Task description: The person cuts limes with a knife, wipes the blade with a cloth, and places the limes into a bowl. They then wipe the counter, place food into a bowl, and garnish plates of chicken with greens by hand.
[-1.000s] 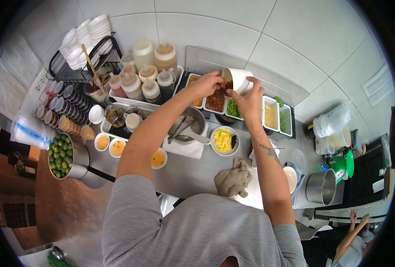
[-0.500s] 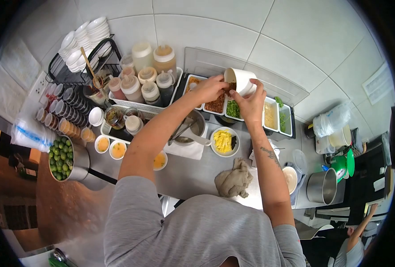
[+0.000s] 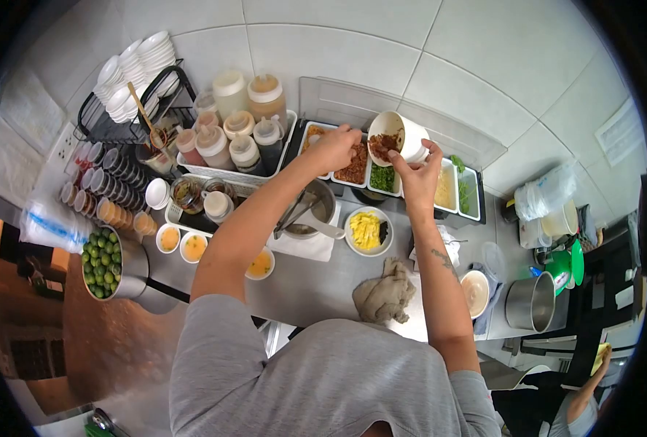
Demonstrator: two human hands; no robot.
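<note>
White cup [image 3: 404, 135] of brown flakes is tilted, mouth toward the left, above the brown-flake bin [image 3: 354, 166] at the back of the table [image 3: 302, 288]; my right hand [image 3: 417, 173] grips it from below, fingers wrapped on the wall. Left hand [image 3: 334, 148] sits just beside the cup mouth over the same bin, fingers bunched, and I can't tell if they hold any flakes. I read this as mid-transfer between cup and bin; next move needs the mouth held over that bin, clear of the chopped greens [image 3: 383, 178] next door.
</note>
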